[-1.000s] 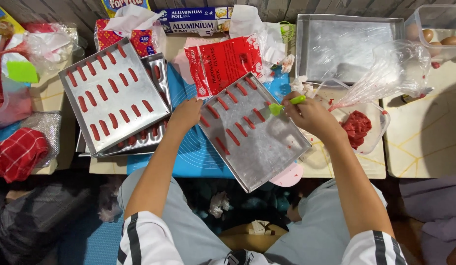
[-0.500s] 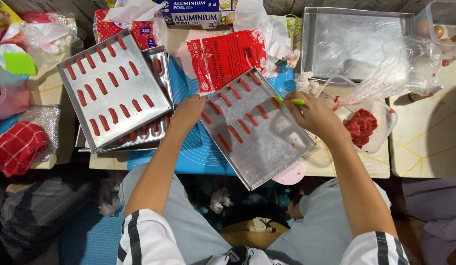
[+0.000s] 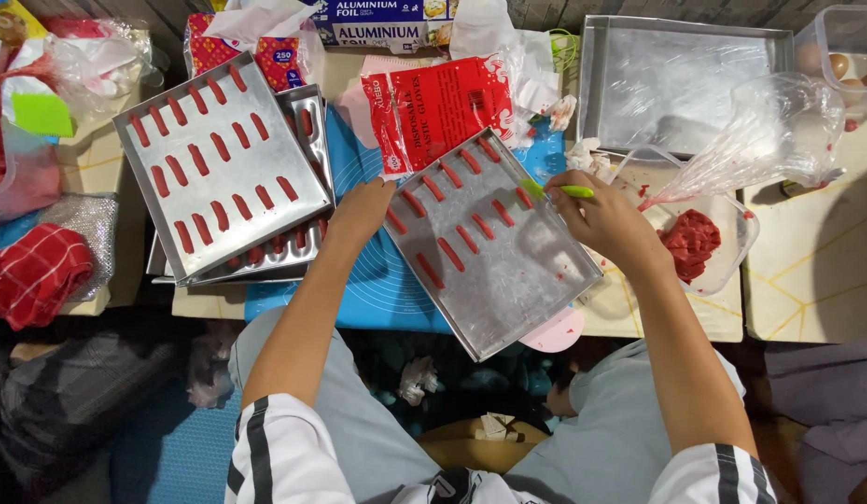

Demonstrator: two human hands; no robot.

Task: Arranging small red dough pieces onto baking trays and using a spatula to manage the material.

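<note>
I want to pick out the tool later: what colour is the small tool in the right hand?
Bright green tool, in the right hand; head view.
</note>
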